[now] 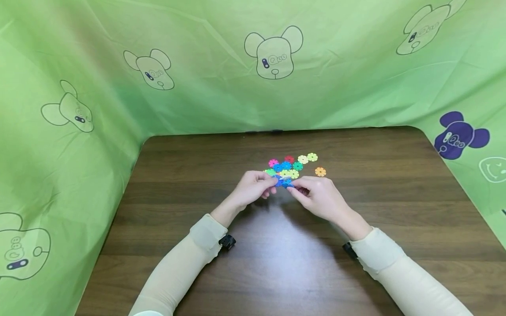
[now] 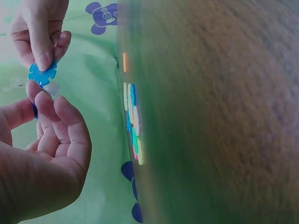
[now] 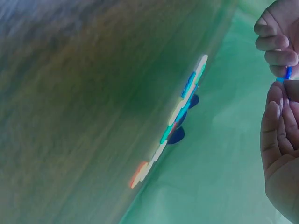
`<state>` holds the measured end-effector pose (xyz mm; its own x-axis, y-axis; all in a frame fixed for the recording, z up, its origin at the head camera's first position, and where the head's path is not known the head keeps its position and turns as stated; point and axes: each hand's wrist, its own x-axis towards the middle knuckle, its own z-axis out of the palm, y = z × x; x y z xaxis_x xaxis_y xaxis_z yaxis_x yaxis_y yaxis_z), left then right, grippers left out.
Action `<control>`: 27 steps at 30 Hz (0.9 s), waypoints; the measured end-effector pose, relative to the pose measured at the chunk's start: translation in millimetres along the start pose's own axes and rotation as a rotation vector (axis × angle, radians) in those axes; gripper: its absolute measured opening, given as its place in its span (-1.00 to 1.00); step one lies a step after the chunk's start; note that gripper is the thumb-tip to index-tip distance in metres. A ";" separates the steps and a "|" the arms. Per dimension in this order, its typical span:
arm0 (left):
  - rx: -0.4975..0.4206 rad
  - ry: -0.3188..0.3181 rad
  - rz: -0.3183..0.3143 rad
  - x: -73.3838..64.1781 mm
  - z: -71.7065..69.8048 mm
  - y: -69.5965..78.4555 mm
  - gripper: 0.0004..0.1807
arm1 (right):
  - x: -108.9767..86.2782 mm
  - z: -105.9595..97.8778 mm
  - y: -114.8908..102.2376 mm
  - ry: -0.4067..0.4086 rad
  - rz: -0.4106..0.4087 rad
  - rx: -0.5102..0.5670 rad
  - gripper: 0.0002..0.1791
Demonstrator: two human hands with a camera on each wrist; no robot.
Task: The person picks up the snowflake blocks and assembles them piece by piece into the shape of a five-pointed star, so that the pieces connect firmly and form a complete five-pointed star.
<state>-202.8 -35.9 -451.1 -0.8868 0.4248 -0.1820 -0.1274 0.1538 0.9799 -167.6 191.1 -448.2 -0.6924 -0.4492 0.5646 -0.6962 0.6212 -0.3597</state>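
Both hands meet above the table, each with a small notched plastic disc. My left hand (image 1: 253,188) pinches a dark blue disc (image 3: 288,72) between thumb and fingers. Opposite it, the thumb and fingers of my right hand (image 1: 322,199) pinch a lighter blue disc (image 2: 43,73). The two discs meet edge to edge; whether their notches interlock I cannot tell. A whitish disc (image 2: 52,88) shows between the hands in the left wrist view, partly hidden by the left fingers.
Behind the hands, several loose notched discs lie on the brown table (image 1: 189,228), among them a pink disc (image 1: 273,163), a red disc (image 1: 289,159) and a green disc (image 1: 298,166). An orange disc (image 1: 320,171) lies apart on the right. Green printed cloth (image 1: 205,96) surrounds the table.
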 end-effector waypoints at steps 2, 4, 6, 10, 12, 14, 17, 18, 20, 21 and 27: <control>-0.004 -0.001 0.003 -0.5 1.0 0.1 -0.65 | -0.9 1.3 -0.6 0.013 -0.003 -0.002 -0.91; -0.003 -0.002 0.003 -0.8 1.8 -0.1 -0.66 | -1.9 2.3 -1.1 0.022 0.000 -0.001 -0.91; 0.000 -0.008 0.001 -1.3 2.8 -0.4 -0.66 | -3.2 3.2 -1.3 0.030 0.004 0.000 -0.91; 0.001 -0.017 -0.004 -2.2 5.7 -1.4 -0.66 | -6.2 5.4 -0.1 0.043 -0.006 -0.005 -0.92; -0.006 -0.013 -0.002 -2.7 7.3 -1.3 -0.67 | -7.4 6.1 0.7 0.052 -0.018 -0.002 -0.91; -0.016 -0.003 -0.001 -3.1 9.2 -1.1 -0.69 | -8.3 6.8 1.4 0.061 -0.033 0.000 -0.90; -0.027 0.004 0.003 -3.2 12.5 -2.0 -0.70 | -9.1 6.8 0.9 0.068 -0.043 0.003 -0.90; -0.030 0.005 0.004 -3.1 13.6 -2.6 -0.70 | -9.4 6.8 0.6 0.069 -0.045 0.002 -0.90; -0.038 0.001 0.005 -2.8 15.5 -4.3 -0.67 | -9.8 6.7 0.0 0.070 -0.049 -0.001 -0.89; -0.044 -0.003 0.003 -2.5 16.0 -5.5 -0.67 | -9.8 6.6 -0.2 0.068 -0.052 -0.002 -0.88; -0.024 -0.021 -0.003 -3.8 11.5 -10.5 -0.69 | -6.9 2.1 2.0 -0.039 -0.029 0.011 -0.81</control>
<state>-193.0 -28.9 -461.6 -0.8769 0.4432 -0.1861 -0.1408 0.1334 0.9810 -164.6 194.1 -454.4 -0.6784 -0.4921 0.5455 -0.7183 0.6001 -0.3521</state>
